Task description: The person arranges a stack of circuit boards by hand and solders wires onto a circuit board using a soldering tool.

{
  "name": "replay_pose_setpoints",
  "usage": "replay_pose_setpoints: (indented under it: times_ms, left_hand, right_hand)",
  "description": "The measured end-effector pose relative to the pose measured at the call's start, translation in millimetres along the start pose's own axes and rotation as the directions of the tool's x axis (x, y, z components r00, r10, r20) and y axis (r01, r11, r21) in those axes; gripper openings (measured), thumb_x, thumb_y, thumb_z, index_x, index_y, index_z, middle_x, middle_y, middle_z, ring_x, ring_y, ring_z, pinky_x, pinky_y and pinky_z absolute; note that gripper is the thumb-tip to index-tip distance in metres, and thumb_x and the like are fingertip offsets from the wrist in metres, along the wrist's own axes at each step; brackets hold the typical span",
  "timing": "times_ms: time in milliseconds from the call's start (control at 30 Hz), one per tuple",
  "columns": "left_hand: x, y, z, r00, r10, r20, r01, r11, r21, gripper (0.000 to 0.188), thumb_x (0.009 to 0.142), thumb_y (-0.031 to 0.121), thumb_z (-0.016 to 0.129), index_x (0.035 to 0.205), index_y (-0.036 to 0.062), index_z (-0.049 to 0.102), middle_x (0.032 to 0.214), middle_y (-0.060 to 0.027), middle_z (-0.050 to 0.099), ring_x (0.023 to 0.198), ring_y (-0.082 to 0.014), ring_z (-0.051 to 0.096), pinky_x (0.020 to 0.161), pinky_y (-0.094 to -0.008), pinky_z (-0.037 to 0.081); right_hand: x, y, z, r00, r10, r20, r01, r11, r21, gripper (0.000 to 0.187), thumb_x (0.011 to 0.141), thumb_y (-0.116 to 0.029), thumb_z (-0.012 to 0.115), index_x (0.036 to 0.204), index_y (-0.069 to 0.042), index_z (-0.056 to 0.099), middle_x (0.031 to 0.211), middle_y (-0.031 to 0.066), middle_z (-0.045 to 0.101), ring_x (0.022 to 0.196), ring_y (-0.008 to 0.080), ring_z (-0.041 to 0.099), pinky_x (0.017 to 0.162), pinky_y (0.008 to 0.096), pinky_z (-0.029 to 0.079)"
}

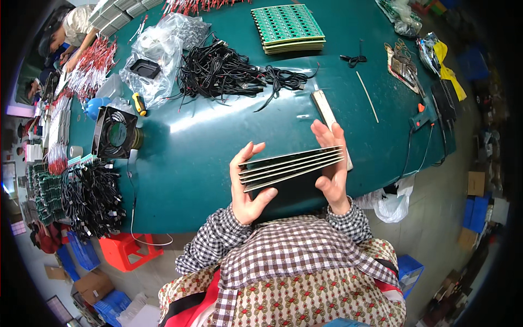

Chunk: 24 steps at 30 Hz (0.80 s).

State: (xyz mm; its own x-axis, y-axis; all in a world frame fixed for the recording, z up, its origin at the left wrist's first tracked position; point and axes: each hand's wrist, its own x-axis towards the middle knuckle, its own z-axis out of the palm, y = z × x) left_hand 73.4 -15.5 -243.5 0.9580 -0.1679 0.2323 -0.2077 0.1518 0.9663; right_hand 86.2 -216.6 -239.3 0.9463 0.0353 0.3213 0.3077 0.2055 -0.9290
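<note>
Several thin, flat boards (291, 167) are held between my two hands above the near edge of the table, seen almost edge-on. They look dark with pale edges, fan slightly apart and tilt up toward the right. My left hand (246, 197) grips their left ends, thumb below and fingers at the side. Against their right ends rests my right hand (336, 173), its fingers raised and its thumb below the stack. The boards' faces are mostly hidden. Beyond my right hand lies a tool with a pale, flat handle (324, 108).
Green circuit board panels (289, 26) are stacked at the back. Black cables (215, 71) lie beside a clear plastic bag (158, 54). A black fan (114, 132) and yellow screwdriver (139, 104) sit left; a glue gun (423, 117) lies right. Another person (79, 27) works far left.
</note>
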Motion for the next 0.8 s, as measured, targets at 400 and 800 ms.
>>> replay_pose_setpoints:
  times_ms: [400,800]
  left_hand:
    - [-16,-48,1,0.988,0.003,-0.156,0.010,0.997,0.081,0.066,0.091,0.042,0.055,0.135,-0.0031,0.035,0.129,-0.0218,0.048,0.127,-0.0336,0.041,0.108,-0.0469,0.029]
    - [-7,-18,0,0.907,-0.364,-0.211,0.403,0.895,0.190,0.047,0.100,0.024,0.044,0.138,-0.0026,0.034,0.136,-0.0138,0.043,0.124,-0.0233,0.040,0.106,-0.0353,0.028]
  right_hand:
    - [-22,29,13,0.959,-0.059,-0.277,0.027,0.993,-0.117,0.075,0.069,-0.009,0.079,0.132,-0.003,0.039,0.126,0.0128,0.049,0.121,0.0286,0.045,0.103,0.0373,0.033]
    - [-3,3,2,0.938,-0.106,-0.331,-0.093,0.840,-0.534,0.059,0.078,-0.035,0.073,0.119,0.001,0.048,0.104,0.0183,0.059,0.095,0.0346,0.058,0.081,0.0401,0.046]
